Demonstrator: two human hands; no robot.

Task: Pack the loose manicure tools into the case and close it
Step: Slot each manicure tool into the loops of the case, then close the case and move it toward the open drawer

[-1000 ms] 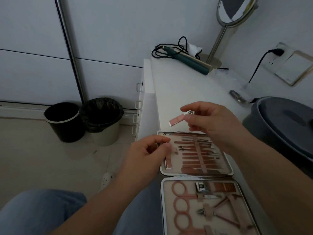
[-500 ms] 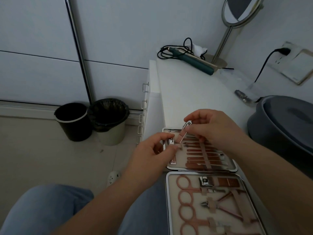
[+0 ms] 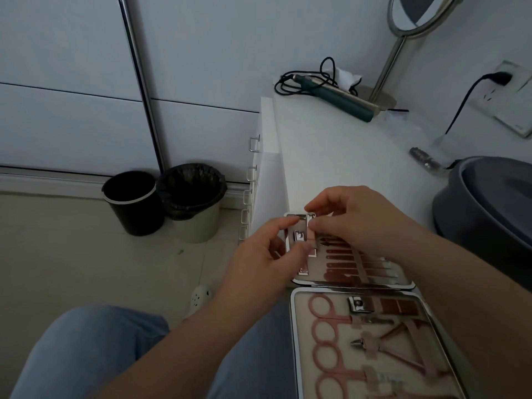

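Observation:
The manicure case (image 3: 293,312) lies open on the white desk, both halves lined with rose-gold tools under straps. My right hand (image 3: 351,217) pinches a small rose-gold nail clipper (image 3: 310,226) by its upper end and holds it upright over the far half's left column. My left hand (image 3: 264,254) is at the far half's left edge, thumb and forefinger curled at the clipper's lower end beside another clipper (image 3: 298,236) in its slot. Scissors (image 3: 325,321) and nippers (image 3: 383,341) sit in the near half.
A green hair tool with a black cord (image 3: 331,90) and a standing mirror (image 3: 414,15) are at the desk's far end. A grey basin (image 3: 495,203) sits at right. Two bins (image 3: 161,200) stand on the floor at left. My knees in jeans are below.
My right hand brought the clipper down from above the desk to the far half's left column and turned it upright. My left hand stayed at the case edge and closed in on it.

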